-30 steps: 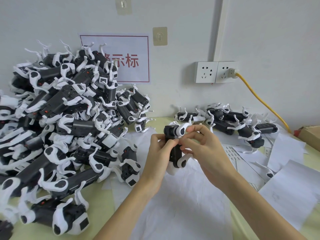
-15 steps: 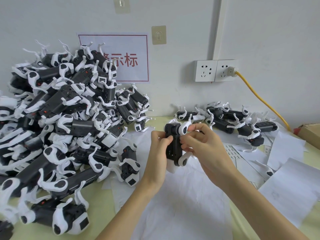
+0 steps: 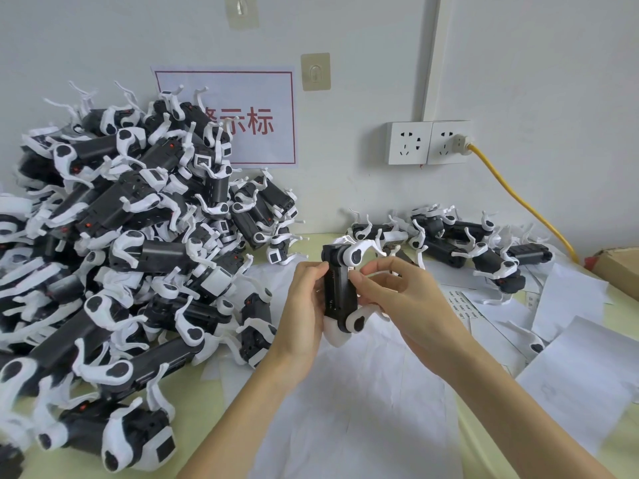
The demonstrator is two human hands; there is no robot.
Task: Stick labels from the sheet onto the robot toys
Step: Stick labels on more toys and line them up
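Observation:
A black and white robot toy [image 3: 340, 290] stands upright above the table's middle, held between both hands. My left hand [image 3: 306, 305] grips its left side, thumb on the black body. My right hand [image 3: 397, 292] curls around its right side, and the thumb and fingertips press a small white label against the body's upper edge. A label sheet [image 3: 461, 304] with rows of printed labels lies to the right, partly under other papers.
A big heap of robot toys [image 3: 114, 236] fills the left side of the table. A smaller row of toys [image 3: 449, 240] lies at the back right. White paper sheets [image 3: 363, 409] cover the middle and right. A yellow cable [image 3: 518, 198] runs from the wall socket. A cardboard box [image 3: 619, 267] sits far right.
The toy stays upright between both hands. My right fingers have shifted slightly on its upper right edge, and my left thumb has moved on the body.

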